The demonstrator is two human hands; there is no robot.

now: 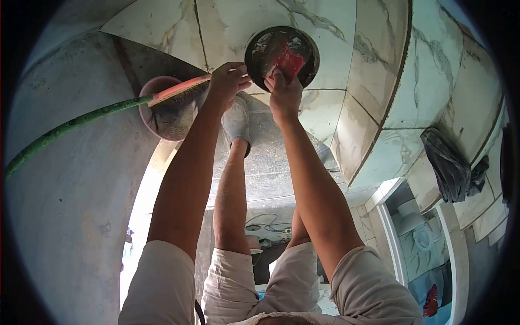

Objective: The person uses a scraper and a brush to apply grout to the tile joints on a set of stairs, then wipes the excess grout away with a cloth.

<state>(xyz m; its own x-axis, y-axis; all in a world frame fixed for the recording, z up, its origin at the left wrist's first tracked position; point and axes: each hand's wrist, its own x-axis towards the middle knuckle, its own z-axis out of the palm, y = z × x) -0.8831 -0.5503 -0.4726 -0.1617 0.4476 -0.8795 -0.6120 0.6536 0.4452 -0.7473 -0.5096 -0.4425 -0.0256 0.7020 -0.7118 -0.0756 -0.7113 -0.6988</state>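
A dark round bowl [254,57] rests on the marble-patterned tiles at the top centre. Over its opening, my right hand [286,97] grips a red, flat piece [293,62], thumb on top. My left hand [228,84] is just left of the bowl, fingers partly spread and reaching toward its rim; I see nothing held in it. Close by that hand ends the red-orange part of a handle or hose [179,89], whose green length [76,123] curves down to the left.
A pinkish round tub [146,116] with a brush-like thing inside stands at upper left. A grey shoe [236,120] is below the bowl. Black plastic [447,165] lies on tiles at right. A doorway with a toilet [422,236] shows at lower right.
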